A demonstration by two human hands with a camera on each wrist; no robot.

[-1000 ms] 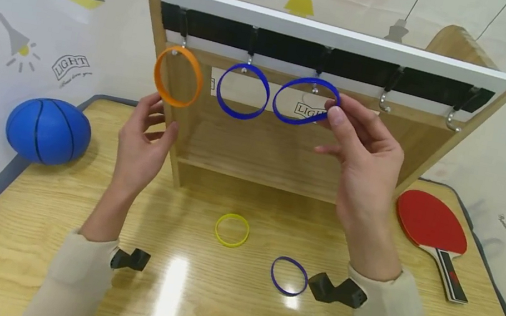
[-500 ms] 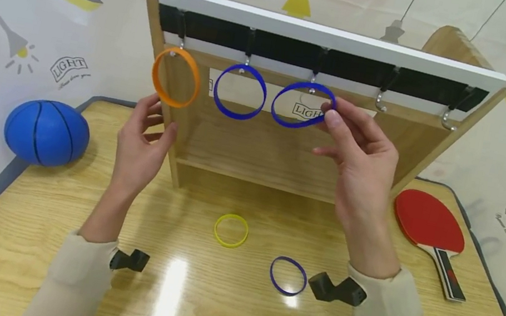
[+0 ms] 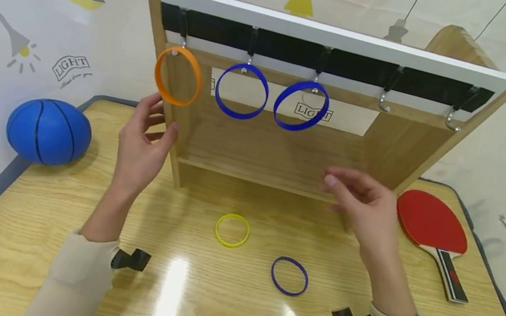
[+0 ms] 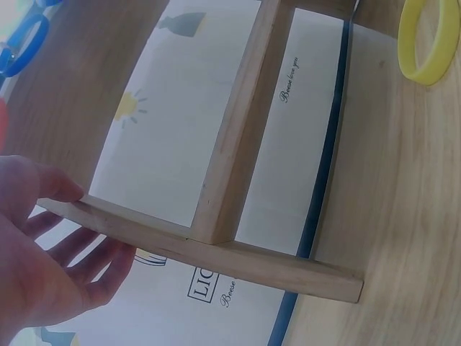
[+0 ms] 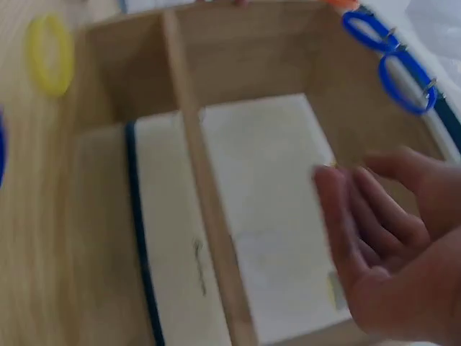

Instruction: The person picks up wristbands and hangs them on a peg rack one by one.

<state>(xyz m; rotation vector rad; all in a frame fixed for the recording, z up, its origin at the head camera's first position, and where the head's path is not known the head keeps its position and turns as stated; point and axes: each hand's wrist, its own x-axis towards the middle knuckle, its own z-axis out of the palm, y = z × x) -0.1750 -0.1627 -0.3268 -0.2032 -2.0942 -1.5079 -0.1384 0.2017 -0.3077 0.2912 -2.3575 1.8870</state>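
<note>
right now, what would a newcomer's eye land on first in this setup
Probably the vivid loops on the hooks of the wooden rack: an orange band on the leftmost, a blue band on the second and another blue band on the third. Next, likely the blue ball left of the rack and the red paddle lying to its right. A yellow band lies on the table in front.

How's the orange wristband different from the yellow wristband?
Colour: the orange wristband is orange, while the yellow wristband is yellow.
Support: the orange wristband hangs from the leftmost hook in the head view; the yellow wristband rests on the table.
Pose: the orange wristband hangs upright, whereas the yellow wristband lies flat.
Shared: both are single-coloured closed loops.
</note>
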